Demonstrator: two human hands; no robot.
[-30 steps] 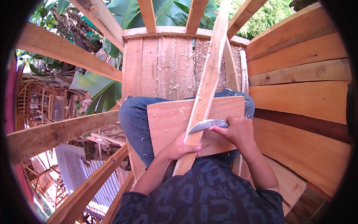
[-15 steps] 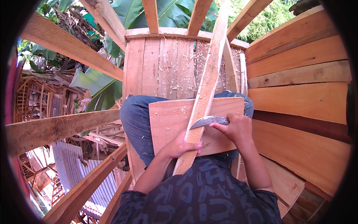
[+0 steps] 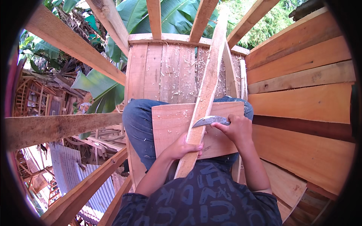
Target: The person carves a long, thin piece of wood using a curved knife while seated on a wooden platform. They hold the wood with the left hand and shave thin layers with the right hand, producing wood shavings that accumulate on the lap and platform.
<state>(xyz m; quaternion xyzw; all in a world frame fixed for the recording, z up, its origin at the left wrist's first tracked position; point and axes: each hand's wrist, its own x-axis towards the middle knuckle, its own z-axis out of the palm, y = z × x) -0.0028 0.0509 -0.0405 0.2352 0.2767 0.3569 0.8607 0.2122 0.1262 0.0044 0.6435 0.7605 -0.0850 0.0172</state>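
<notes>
Centrally, left hand [image 3: 183,147] grips wooden slat [image 3: 205,94]; right hand [image 3: 235,130] clasps curved knife [image 3: 208,120], blade on slat over lap board [image 3: 177,122]. Plank wall [image 3: 301,101] crowds 3 o'clock; open gaps between beams [image 3: 56,126] at 9.

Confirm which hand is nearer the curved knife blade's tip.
Left. The left hand grips the wooden slat just below the blade tip; the right hand holds the knife's handle end, farther away.
</notes>
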